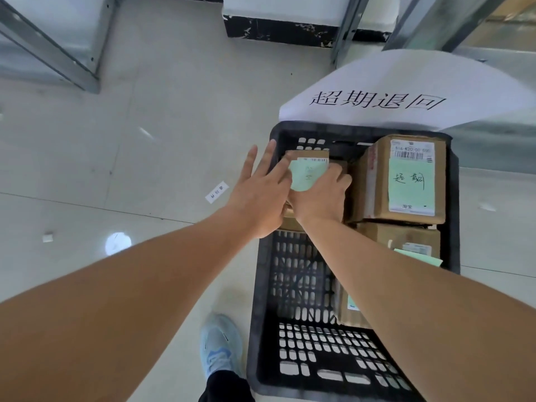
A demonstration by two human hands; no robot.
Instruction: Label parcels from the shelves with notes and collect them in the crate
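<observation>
Hidden under both hands: most of the small parcel at the far left corner of the black crate, only its far edge and barcode strip showing. Handwriting on its green note too faint to read. Right hand curled over the parcel's near right side, knuckles up, gripping it. Left hand with fingers straight and spread, fingertips pressing the note's left edge. Parcel's long axis hard to judge. To the right inside the crate: a larger parcel, long axis running away from the viewer, green note on top. Nearer, two more parcels, partly cut off by the right forearm.
</observation>
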